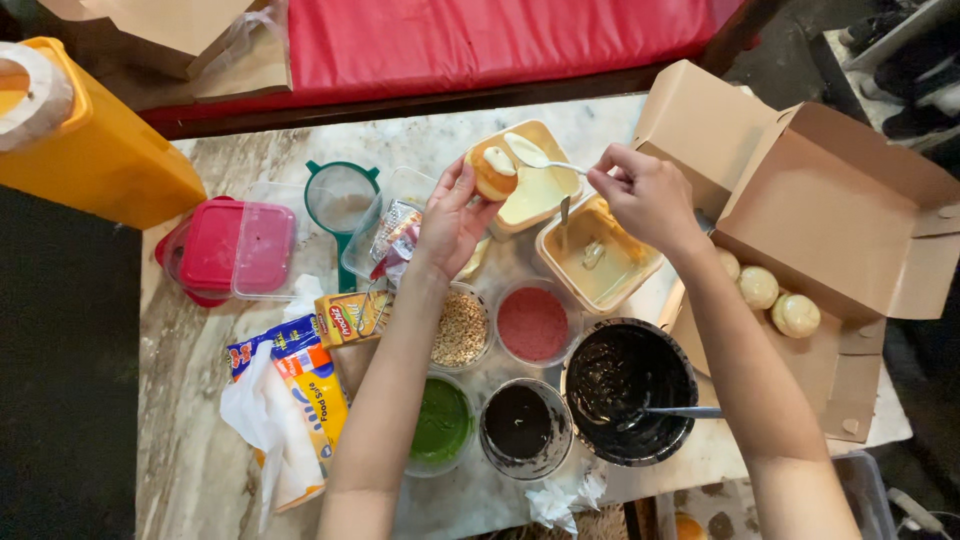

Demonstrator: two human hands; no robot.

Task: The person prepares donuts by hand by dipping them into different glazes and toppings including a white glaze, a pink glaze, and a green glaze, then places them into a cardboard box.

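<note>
**Hands ice a bun over the marble table**

Left hand cups a small round bun from below, fingers curled around it, holding it above the far middle of the marble table. The right hand pinches the handle of a spoon whose bowl, loaded with pale cream, lies just over the bun's top, where a dab of cream already sits. Directly beneath stands a tan tub of cream, with a second tan tub just beside it toward the near edge. Toward the near edge sit small bowls of chopped nuts, red powder, green paste and dark sauce, next to a large bowl of chocolate. At the right edge, an open cardboard box holds three plain buns.
</note>
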